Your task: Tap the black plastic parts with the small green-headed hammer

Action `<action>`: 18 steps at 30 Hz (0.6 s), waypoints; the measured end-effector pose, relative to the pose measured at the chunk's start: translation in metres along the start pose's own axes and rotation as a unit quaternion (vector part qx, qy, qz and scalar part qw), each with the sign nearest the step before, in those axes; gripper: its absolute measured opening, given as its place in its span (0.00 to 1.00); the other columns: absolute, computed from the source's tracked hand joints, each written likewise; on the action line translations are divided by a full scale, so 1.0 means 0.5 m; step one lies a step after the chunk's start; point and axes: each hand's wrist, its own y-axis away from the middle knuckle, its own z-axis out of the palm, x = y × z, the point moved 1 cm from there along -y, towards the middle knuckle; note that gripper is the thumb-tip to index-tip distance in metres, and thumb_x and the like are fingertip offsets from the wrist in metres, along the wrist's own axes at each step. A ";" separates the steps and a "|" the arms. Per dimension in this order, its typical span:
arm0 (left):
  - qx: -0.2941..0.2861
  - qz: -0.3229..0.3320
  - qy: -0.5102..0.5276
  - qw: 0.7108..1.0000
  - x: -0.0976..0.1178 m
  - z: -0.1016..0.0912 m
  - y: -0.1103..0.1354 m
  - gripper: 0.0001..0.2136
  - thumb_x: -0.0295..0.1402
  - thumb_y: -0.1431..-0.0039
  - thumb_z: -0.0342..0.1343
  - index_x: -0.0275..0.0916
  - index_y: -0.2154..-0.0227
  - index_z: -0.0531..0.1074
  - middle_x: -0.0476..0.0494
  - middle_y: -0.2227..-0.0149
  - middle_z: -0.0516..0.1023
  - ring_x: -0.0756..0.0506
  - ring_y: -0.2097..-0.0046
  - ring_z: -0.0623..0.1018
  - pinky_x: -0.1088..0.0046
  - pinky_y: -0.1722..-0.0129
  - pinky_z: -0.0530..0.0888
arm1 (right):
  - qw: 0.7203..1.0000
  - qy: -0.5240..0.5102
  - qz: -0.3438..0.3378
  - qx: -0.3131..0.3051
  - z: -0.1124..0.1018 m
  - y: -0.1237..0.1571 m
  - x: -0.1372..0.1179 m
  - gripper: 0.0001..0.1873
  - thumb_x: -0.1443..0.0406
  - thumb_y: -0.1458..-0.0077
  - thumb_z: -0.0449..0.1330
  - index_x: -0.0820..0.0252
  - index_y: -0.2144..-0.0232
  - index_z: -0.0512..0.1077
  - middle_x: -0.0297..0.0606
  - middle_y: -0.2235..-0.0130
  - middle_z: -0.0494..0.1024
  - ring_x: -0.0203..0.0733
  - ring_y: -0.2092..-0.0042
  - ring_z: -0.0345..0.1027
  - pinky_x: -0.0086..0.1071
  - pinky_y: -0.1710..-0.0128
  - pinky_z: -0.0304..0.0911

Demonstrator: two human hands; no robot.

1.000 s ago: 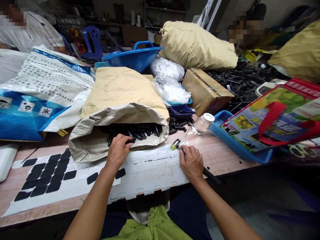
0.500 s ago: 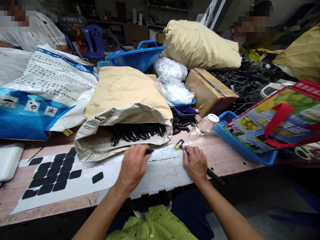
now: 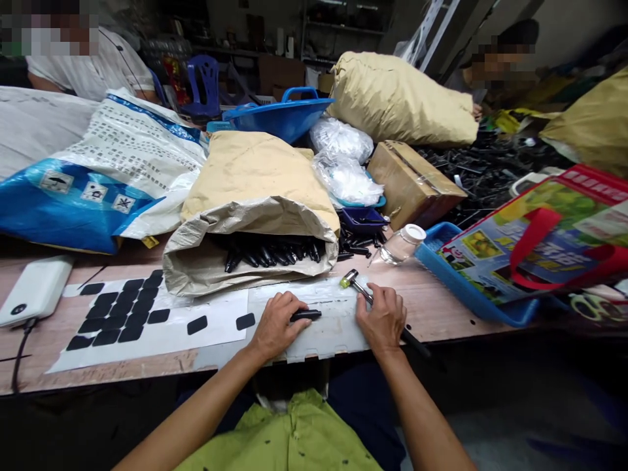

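My left hand (image 3: 277, 322) is closed on a short black plastic part (image 3: 306, 315), held flat on the white sheet (image 3: 324, 330) at the table's near edge. My right hand (image 3: 384, 320) grips the black handle of a small hammer (image 3: 350, 280) whose metal head with a yellow-green tip rests on the sheet just beyond my fingers. Behind my hands a tan paper sack (image 3: 255, 209) lies on its side, its mouth open toward me and full of several similar black parts (image 3: 269, 254).
A white sheet with several black pads (image 3: 122, 311) lies at left, a white power bank (image 3: 34, 289) beyond it. A blue tray (image 3: 471, 288) holding a printed bag, a clear jar (image 3: 402, 243), a cardboard box (image 3: 412, 180) and more sacks crowd the back. Two other people sit across the table.
My left hand drew a black part out of the sack's mouth and brought it toward me onto the white sheet. My right hand stayed on the hammer.
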 end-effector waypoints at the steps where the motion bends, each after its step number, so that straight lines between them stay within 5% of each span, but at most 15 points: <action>1: 0.000 -0.004 0.008 1.000 -0.002 0.000 -0.002 0.09 0.35 0.39 0.64 0.44 0.57 0.77 0.45 0.59 0.76 0.40 0.55 0.72 0.61 0.52 0.67 | 1.000 0.009 0.010 -0.005 -0.004 0.001 0.000 0.12 0.60 0.38 0.59 0.58 0.56 0.75 0.43 0.57 0.74 0.48 0.55 0.63 0.38 0.58 0.52; 4: 0.001 -0.018 0.027 0.999 -0.002 0.000 -0.007 0.08 0.33 0.41 0.65 0.44 0.58 0.77 0.46 0.60 0.77 0.41 0.55 0.72 0.61 0.52 0.66 | 0.999 -0.012 0.013 -0.034 -0.022 0.004 0.000 0.11 0.59 0.35 0.55 0.59 0.61 0.74 0.44 0.59 0.74 0.47 0.58 0.64 0.37 0.60 0.54; 11: 0.006 -0.071 0.055 0.996 0.009 -0.005 -0.017 0.08 0.28 0.45 0.65 0.45 0.63 0.78 0.49 0.62 0.78 0.41 0.55 0.73 0.62 0.53 0.66 | 0.959 -0.276 -0.025 -0.066 -0.102 0.063 -0.050 0.13 0.58 0.31 0.51 0.57 0.56 0.73 0.40 0.58 0.78 0.42 0.56 0.73 0.33 0.54 0.65; 14: 0.010 -0.072 0.056 0.996 0.011 -0.005 -0.018 0.08 0.28 0.46 0.66 0.45 0.62 0.78 0.49 0.62 0.78 0.42 0.55 0.73 0.63 0.53 0.66 | 0.956 -0.274 -0.036 -0.097 -0.121 0.105 -0.084 0.17 0.60 0.31 0.51 0.56 0.45 0.72 0.41 0.52 0.78 0.40 0.52 0.74 0.31 0.52 0.67; 18: 0.016 -0.072 0.053 0.996 0.012 -0.003 -0.016 0.08 0.29 0.46 0.66 0.45 0.62 0.79 0.49 0.63 0.77 0.42 0.55 0.73 0.63 0.54 0.66 | 0.962 -0.241 -0.072 -0.103 -0.131 0.133 -0.109 0.21 0.63 0.30 0.49 0.52 0.40 0.71 0.40 0.58 0.77 0.39 0.57 0.74 0.29 0.56 0.68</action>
